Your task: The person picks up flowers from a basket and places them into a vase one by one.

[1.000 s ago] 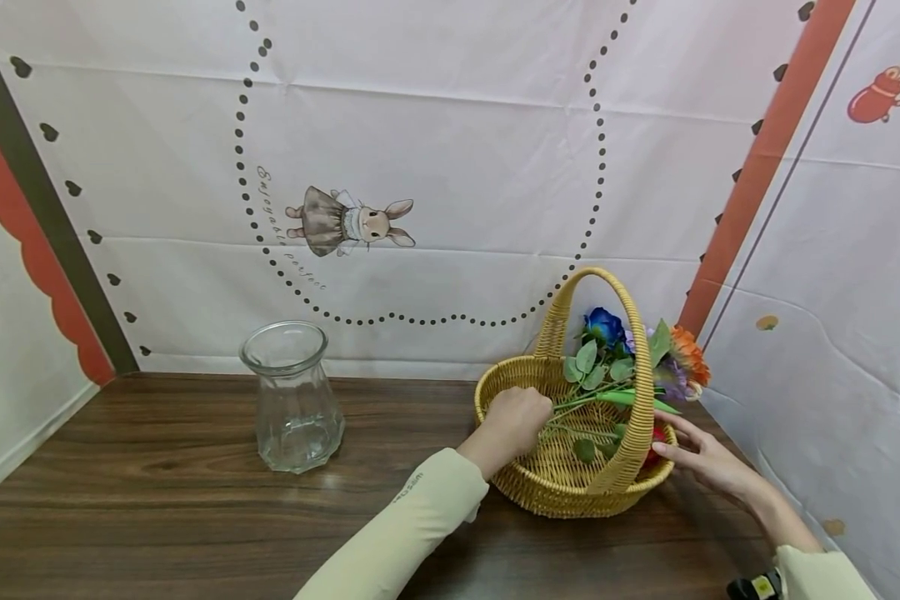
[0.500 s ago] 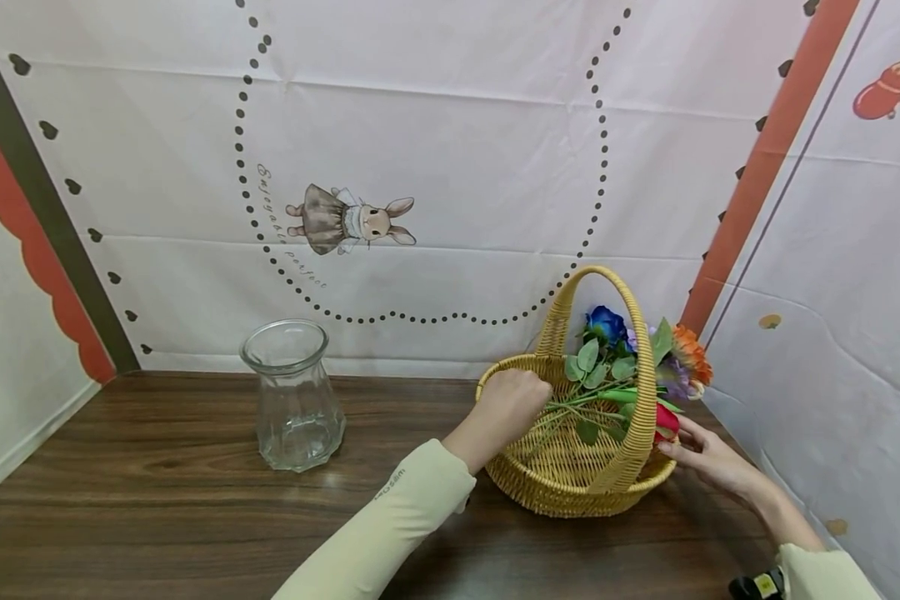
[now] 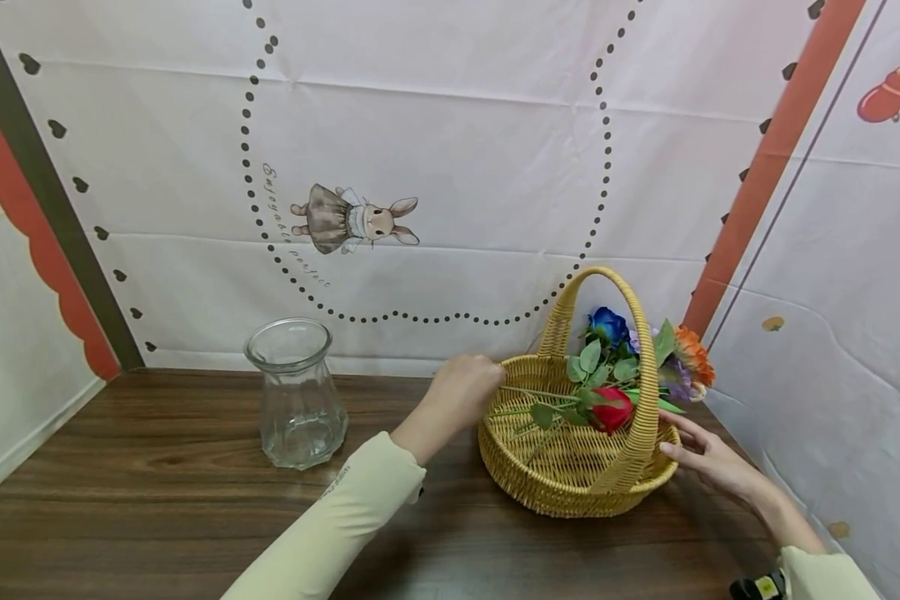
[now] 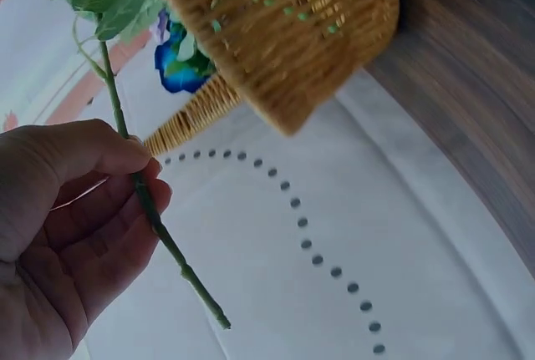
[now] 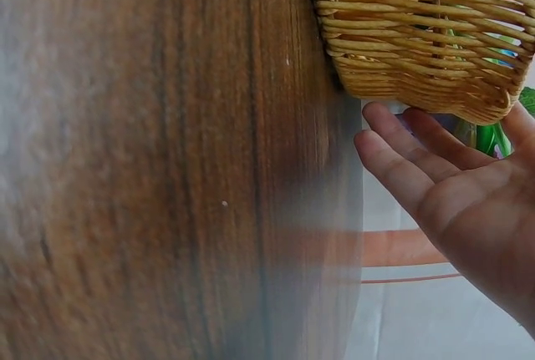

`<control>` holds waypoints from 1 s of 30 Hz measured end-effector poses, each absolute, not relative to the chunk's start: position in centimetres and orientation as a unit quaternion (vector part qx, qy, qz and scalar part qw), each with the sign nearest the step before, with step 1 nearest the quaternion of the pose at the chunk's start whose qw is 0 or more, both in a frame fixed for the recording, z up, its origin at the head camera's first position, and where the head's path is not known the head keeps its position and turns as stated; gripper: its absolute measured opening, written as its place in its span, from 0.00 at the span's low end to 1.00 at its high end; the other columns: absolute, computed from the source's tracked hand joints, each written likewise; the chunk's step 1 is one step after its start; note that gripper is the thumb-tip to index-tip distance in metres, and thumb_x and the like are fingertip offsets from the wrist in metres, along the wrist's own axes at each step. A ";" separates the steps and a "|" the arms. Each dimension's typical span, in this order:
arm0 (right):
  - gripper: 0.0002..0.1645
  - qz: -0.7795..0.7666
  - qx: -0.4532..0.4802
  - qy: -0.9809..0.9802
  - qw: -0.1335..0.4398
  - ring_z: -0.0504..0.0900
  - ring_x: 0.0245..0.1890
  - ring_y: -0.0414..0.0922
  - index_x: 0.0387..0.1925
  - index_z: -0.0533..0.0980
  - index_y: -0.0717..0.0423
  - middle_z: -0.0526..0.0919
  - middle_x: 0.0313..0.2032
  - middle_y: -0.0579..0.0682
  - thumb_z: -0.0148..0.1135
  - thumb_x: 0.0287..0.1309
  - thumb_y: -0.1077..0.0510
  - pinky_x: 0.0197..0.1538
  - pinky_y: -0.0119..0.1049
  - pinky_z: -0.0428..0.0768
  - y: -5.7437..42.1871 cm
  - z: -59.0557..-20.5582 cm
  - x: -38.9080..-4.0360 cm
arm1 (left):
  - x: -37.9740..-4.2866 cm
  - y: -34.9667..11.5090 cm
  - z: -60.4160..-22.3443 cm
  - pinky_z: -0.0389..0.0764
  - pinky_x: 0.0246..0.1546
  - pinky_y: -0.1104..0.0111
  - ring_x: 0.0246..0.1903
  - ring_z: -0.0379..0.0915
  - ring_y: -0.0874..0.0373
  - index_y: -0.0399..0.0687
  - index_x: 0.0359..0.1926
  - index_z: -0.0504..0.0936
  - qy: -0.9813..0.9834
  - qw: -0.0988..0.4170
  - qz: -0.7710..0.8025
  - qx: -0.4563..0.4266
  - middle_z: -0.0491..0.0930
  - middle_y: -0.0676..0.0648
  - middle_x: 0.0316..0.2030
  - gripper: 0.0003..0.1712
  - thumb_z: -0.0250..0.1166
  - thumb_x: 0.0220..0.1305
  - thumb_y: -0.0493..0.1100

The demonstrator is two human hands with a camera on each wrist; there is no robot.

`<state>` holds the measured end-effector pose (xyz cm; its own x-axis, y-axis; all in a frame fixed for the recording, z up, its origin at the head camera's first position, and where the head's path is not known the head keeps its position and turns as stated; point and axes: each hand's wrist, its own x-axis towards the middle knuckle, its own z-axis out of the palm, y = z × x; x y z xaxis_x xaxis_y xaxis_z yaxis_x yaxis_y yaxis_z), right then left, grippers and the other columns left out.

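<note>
My left hand pinches the thin green stem of a red rose between thumb and fingers, close to the left rim of a yellow wicker basket. In the left wrist view the stem crosses the fingertips and its cut end points down, with leaves above. The rose's bloom overlaps the basket's interior, just left of the handle. On the basket's right side, my right hand touches the rim, its thumb at the top edge. In the right wrist view several nearly straight fingers lie along the outer wall.
A clear glass vase stands upright on the brown wooden table, left of the basket. A blue flower, an orange flower and purple blooms lean over the basket's back right. A printed cloth hangs behind.
My left hand has moved left, drawing the red rose from the right rim to the basket's middle, left of the handle. My right hand has stayed at the basket's right rim.
</note>
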<state>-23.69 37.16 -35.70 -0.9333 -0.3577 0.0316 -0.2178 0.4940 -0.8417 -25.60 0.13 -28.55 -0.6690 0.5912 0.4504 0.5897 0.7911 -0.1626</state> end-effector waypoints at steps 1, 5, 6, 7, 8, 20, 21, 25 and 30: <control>0.35 -0.479 -0.163 0.859 0.075 0.69 0.44 0.22 0.68 0.46 0.63 0.50 0.60 0.81 0.46 0.66 0.57 0.42 0.33 0.77 37.1 -35.7 -23.7 | -25.6 -0.3 -28.5 0.69 0.15 0.73 0.16 0.68 0.60 0.49 0.22 0.79 -0.915 0.243 -0.011 -0.323 0.77 0.52 0.19 0.11 0.62 0.48 0.28; 0.36 -0.491 -0.165 0.852 0.080 0.70 0.44 0.23 0.68 0.45 0.64 0.49 0.59 0.82 0.47 0.66 0.57 0.42 0.33 0.77 37.1 -35.8 -23.7 | -25.6 -2.0 -28.0 0.71 0.18 0.74 0.18 0.71 0.60 0.46 0.25 0.81 -0.921 0.224 -0.066 -0.313 0.78 0.51 0.20 0.08 0.61 0.50 0.29; 0.36 -0.495 -0.165 0.849 0.082 0.70 0.45 0.23 0.68 0.44 0.64 0.48 0.60 0.82 0.47 0.66 0.58 0.42 0.34 0.78 37.1 -35.8 -23.7 | -25.5 -2.4 -27.9 0.72 0.19 0.74 0.19 0.72 0.59 0.45 0.26 0.81 -0.921 0.218 -0.082 -0.311 0.79 0.50 0.21 0.08 0.61 0.50 0.29; 0.36 -0.497 -0.165 0.848 0.084 0.70 0.45 0.23 0.68 0.44 0.64 0.48 0.60 0.82 0.47 0.66 0.58 0.42 0.34 0.78 37.1 -35.8 -23.7 | -25.6 -2.9 -27.8 0.73 0.21 0.74 0.20 0.73 0.59 0.44 0.26 0.82 -0.921 0.214 -0.099 -0.310 0.80 0.49 0.22 0.08 0.61 0.49 0.28; 0.36 -0.499 -0.166 0.846 0.085 0.70 0.45 0.23 0.68 0.44 0.63 0.47 0.60 0.82 0.47 0.66 0.58 0.42 0.34 0.78 37.1 -35.8 -23.7 | -25.6 -3.3 -27.6 0.75 0.22 0.74 0.21 0.74 0.58 0.42 0.26 0.81 -0.921 0.209 -0.112 -0.307 0.80 0.49 0.23 0.08 0.60 0.49 0.28; 0.35 -0.500 -0.168 0.846 0.086 0.70 0.45 0.23 0.69 0.45 0.57 0.48 0.60 0.82 0.46 0.66 0.58 0.43 0.34 0.78 37.2 -35.8 -23.6 | -25.4 -7.4 -26.7 0.76 0.27 0.73 0.24 0.74 0.61 0.42 0.28 0.83 -0.916 0.195 -0.219 -0.274 0.81 0.48 0.25 0.06 0.64 0.47 0.31; 0.35 -0.497 -0.167 0.847 0.085 0.70 0.45 0.23 0.69 0.45 0.57 0.48 0.60 0.82 0.46 0.66 0.57 0.43 0.33 0.77 37.2 -35.8 -23.6 | -25.3 -7.6 -26.7 0.76 0.28 0.73 0.24 0.74 0.61 0.42 0.28 0.83 -0.915 0.191 -0.229 -0.270 0.81 0.48 0.26 0.06 0.64 0.47 0.30; 0.35 -0.498 -0.170 0.845 0.089 0.69 0.45 0.22 0.70 0.46 0.54 0.47 0.60 0.81 0.46 0.66 0.57 0.43 0.34 0.77 37.2 -35.8 -23.6 | -25.1 -8.6 -26.2 0.77 0.30 0.72 0.25 0.76 0.61 0.41 0.29 0.83 -0.915 0.176 -0.259 -0.255 0.81 0.48 0.25 0.06 0.64 0.47 0.31; 0.34 -0.505 -0.175 0.841 0.090 0.69 0.45 0.22 0.70 0.47 0.52 0.46 0.60 0.82 0.47 0.66 0.58 0.43 0.34 0.78 37.2 -35.9 -23.6 | -24.5 -9.8 -25.3 0.77 0.30 0.70 0.26 0.76 0.61 0.43 0.29 0.83 -0.918 0.147 -0.295 -0.221 0.82 0.50 0.26 0.05 0.64 0.48 0.33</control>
<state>-23.60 37.21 -35.89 -0.9228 -0.3845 0.0256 -0.2032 0.4293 -0.8800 -24.51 -9.82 -25.33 -0.8595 0.3188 0.3996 0.4918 0.7287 0.4765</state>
